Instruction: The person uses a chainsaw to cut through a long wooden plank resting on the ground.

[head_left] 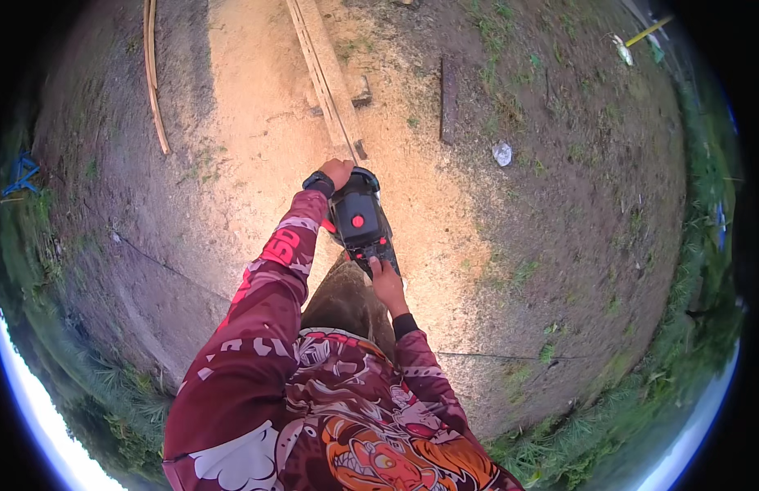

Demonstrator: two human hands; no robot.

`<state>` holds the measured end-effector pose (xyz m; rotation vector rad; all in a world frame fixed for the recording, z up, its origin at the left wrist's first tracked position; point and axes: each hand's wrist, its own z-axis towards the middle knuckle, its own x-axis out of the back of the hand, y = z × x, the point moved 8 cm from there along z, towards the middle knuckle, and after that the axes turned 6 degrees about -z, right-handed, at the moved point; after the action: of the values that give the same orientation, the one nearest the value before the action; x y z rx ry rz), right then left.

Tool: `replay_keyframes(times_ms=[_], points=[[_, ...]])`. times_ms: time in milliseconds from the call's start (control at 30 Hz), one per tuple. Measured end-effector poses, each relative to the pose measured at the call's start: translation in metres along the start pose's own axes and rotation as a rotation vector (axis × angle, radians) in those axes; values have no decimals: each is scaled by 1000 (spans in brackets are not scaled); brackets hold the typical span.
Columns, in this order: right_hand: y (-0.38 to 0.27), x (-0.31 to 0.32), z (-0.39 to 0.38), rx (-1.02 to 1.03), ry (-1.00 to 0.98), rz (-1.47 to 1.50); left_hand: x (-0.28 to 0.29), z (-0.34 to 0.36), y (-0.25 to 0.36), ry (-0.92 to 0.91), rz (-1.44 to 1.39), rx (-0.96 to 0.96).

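Note:
I hold a black and red chainsaw (359, 217) in front of me, pointed away along a long wooden plank (326, 78) that lies on sawdust. My left hand (337, 172) grips the saw's front handle near the plank's near end. My right hand (386, 282) grips the rear handle, close to my body. The saw's bar is hidden behind its body. Both arms wear red patterned sleeves, with a dark band on my left wrist.
Pale sawdust (257, 123) covers the ground around the plank. A thin wooden strip (154, 82) lies at the far left. A short dark board (449, 98) and a white scrap (501, 153) lie to the right on bare soil. Grass rings the area.

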<state>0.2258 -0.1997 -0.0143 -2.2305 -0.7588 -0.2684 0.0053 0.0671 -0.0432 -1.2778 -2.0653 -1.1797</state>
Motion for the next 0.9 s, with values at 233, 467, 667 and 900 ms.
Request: replay_keyframes(times_ms=[233,467,667,900], points=[[33,0,-48,64,67,-15,-43,-52,30,22,196,-200],[74,-6,-73,0,27,-23,-74,-82,23,62,29,-107],[99,-5,-95,-33,15,-10,-106,-107,37,44,22,-183],[56,-5,-62,39,38,32,-65,-64,10,49,-29,-88]])
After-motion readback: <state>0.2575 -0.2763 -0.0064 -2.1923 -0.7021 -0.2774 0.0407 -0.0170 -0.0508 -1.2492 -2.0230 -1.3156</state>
